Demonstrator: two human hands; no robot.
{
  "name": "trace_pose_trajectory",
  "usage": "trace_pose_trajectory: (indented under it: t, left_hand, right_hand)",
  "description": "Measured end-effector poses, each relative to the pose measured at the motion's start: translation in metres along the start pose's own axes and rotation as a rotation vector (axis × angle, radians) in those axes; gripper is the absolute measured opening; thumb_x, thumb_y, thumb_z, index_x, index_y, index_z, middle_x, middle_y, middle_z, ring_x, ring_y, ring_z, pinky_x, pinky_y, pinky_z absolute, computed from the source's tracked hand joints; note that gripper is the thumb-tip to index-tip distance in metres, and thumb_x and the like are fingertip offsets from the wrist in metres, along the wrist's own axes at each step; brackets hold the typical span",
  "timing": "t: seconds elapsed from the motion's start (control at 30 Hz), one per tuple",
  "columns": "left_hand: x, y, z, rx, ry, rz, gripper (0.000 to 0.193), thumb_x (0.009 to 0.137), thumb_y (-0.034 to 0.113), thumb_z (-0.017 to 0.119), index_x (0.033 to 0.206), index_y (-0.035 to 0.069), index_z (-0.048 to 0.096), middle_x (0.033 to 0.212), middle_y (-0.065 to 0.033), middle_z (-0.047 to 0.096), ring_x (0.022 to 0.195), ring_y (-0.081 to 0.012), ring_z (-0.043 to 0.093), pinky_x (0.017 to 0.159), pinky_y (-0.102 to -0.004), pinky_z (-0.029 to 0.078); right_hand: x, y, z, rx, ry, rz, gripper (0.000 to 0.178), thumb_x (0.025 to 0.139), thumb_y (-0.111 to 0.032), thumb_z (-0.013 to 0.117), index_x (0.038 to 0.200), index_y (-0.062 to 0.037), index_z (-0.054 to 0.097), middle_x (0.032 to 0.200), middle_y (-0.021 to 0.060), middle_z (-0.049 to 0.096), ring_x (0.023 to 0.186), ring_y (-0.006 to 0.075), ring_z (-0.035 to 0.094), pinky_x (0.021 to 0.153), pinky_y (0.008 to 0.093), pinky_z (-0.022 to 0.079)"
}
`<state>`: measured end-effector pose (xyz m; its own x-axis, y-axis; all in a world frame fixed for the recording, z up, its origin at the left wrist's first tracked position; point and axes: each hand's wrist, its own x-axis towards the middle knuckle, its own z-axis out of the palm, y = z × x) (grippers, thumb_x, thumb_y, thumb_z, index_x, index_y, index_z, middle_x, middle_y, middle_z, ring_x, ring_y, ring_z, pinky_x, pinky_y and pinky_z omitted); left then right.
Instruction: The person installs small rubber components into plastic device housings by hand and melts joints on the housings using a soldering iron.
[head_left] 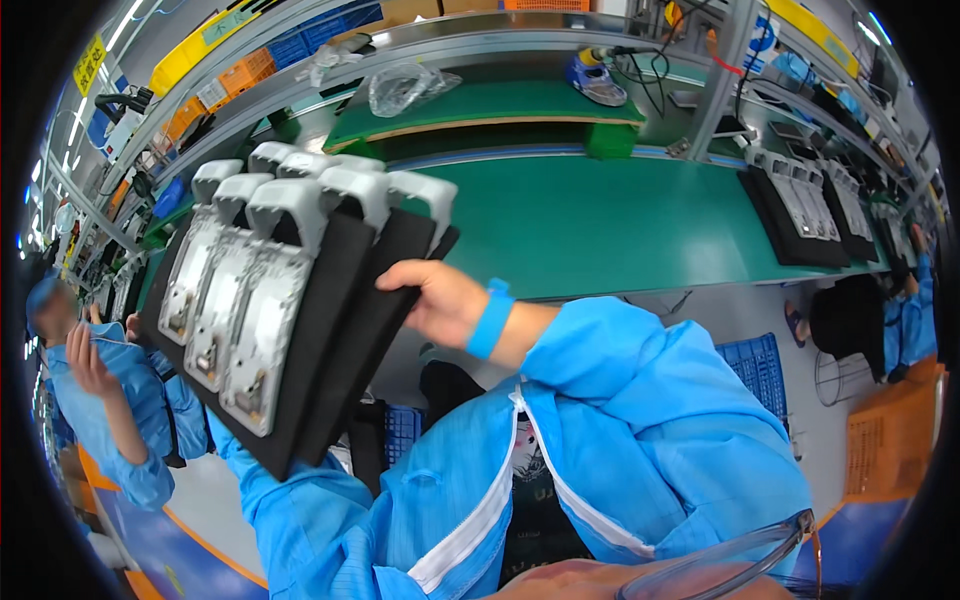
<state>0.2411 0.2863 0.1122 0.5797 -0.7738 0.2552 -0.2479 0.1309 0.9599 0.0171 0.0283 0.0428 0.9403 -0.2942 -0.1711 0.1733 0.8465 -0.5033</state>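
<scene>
A stack of black foam-like boards [340,300] is held up, tilted, at the left above the bench edge. Silver-grey metal castings [232,320] with white curved ends [290,210] lie on the boards, several in all. My right hand [445,303] is closed on the stack's right edge, thumb on top, with the fingers partly hidden beneath. Its wrist wears a blue band [490,320]. My left sleeve [290,500] runs up behind the stack, which hides the left hand.
A green workbench [560,225] spans the front, with a raised green shelf [490,108] carrying a clear plastic bag [405,88]. More boards with castings [800,205] lie at right. A person in blue [110,400] is close at left. Blue crate [755,375] below.
</scene>
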Motion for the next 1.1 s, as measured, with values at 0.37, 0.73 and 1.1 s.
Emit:
trace_pose_trajectory:
  t: [0.37, 0.73, 1.1]
  left_hand:
    - [0.050, -0.148, 0.224, -0.993, 0.189, -0.395, 0.050, 0.082, 0.040, 0.042, 0.116, 0.005, 0.047, 0.117, -0.0083, 0.049, 0.106, -0.0217, 0.047, 0.091, -0.0350, 0.036]
    - [0.066, -0.172, 0.251, -0.917, 0.235, -0.424, 0.053, 0.084, 0.046, 0.033, 0.117, 0.007, 0.048, 0.117, -0.0079, 0.049, 0.105, -0.0247, 0.048, 0.089, -0.0373, 0.040]
    - [0.039, -0.204, 0.175, -0.355, 0.235, -0.787, 0.032, 0.086, 0.035, 0.043, 0.100, 0.009, 0.054, 0.072, -0.0022, 0.058, 0.048, -0.0139, 0.048, 0.037, -0.0245, 0.034]
  right_hand:
    - [-0.120, -0.145, -0.136, -0.154, 0.198, -0.123, 0.032, 0.068, 0.000, 0.054, 0.100, 0.0020, 0.052, 0.097, 0.0124, 0.058, 0.090, 0.0246, 0.057, 0.084, 0.0391, 0.045]
    - [-0.078, -0.224, -0.253, -0.231, 0.357, 0.002, 0.024, 0.070, -0.003, 0.054, 0.092, 0.0050, 0.053, 0.087, 0.0133, 0.060, 0.074, 0.0217, 0.062, 0.065, 0.0347, 0.054]
    - [-0.023, -0.193, -0.237, -0.451, 0.713, -0.361, 0.050, 0.073, -0.005, 0.051, 0.120, 0.0064, 0.038, 0.113, 0.0190, 0.046, 0.104, 0.0290, 0.047, 0.089, 0.0339, 0.038]
